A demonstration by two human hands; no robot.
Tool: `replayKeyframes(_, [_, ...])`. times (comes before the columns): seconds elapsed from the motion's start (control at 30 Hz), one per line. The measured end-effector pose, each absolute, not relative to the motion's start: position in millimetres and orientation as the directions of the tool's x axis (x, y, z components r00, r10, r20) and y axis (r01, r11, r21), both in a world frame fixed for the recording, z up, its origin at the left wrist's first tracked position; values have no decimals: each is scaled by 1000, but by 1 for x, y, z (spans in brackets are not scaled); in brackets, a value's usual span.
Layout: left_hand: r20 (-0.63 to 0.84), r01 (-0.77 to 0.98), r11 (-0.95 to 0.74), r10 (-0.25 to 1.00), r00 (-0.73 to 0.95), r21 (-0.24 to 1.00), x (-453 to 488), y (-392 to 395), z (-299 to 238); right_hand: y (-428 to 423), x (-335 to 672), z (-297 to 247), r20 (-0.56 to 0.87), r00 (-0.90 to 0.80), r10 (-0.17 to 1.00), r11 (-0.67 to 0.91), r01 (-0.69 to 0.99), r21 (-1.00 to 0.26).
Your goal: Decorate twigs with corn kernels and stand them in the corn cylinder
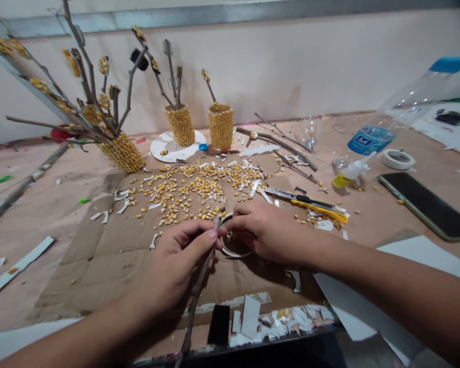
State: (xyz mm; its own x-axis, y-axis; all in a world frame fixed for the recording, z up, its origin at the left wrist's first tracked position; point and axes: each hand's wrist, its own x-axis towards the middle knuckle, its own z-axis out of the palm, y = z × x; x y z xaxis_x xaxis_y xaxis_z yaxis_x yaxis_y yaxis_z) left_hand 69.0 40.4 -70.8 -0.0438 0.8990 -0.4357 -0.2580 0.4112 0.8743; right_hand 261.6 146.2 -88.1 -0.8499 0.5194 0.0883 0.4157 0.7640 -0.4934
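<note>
Scraps (249,317) lie by our edge; we pinch twig (194,299) w/ L hand (180,260), R hand (268,230) grips bare ring (235,252) on cardboard (99,255). 3 kernel-clad cups (181,125) at back look done; loose kernels (191,189) remain unglued.

Yellow corn kernels (191,189) speckle the brown cardboard (111,255), which lies on a pinkish-tan worktop (42,204). Three cups (221,126) wear a tight golden kernel pattern in rows. The twig (199,281) is grey-brown, and the ring (233,250) is white. The utility knife (310,204) is yellow and black. The clear bottle (371,139) has a blue cap and a blue label. The phone (429,204) is black, the tape roll (396,159) is white, and the paper strips (19,266) are white.
</note>
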Motion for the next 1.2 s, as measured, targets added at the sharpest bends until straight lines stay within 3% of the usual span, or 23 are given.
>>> replayKeyframes(0.17, [-445,-267,420,895,-40,867,69,41,-71,149,258,-86,91,-897,432,846,368,-385])
replayKeyframes(0.4, [-458,-258,436,888,-33,862,69,42,-72,152,259,-91,129,-921,368,890,308,-335])
replayKeyframes(0.6, [-458,-234,434,887,-61,870,69,44,-69,150,256,-87,49,-924,380,891,351,-287])
replayKeyframes(0.7, [-457,-232,433,888,-58,871,68,44,-68,147,259,-82,10,-872,489,810,450,-377])
replayKeyframes(0.77, [-449,-234,426,892,-55,874,68,44,-67,146,262,-79,59,-817,574,727,475,-496])
replayKeyframes(0.93, [-435,-187,429,900,9,884,69,45,-68,141,267,-73,275,-674,686,523,194,-830])
replayKeyframes(1.03, [-438,-181,442,897,62,879,71,43,-69,137,266,-71,200,-597,777,273,32,-962])
replayKeyframes(1.1, [-440,-180,447,895,76,876,71,42,-69,135,264,-71,137,-592,794,123,-64,-990])
replayKeyframes(1.2, [-446,-171,452,892,76,875,72,41,-70,134,263,-71,94,-597,797,18,-133,-991])
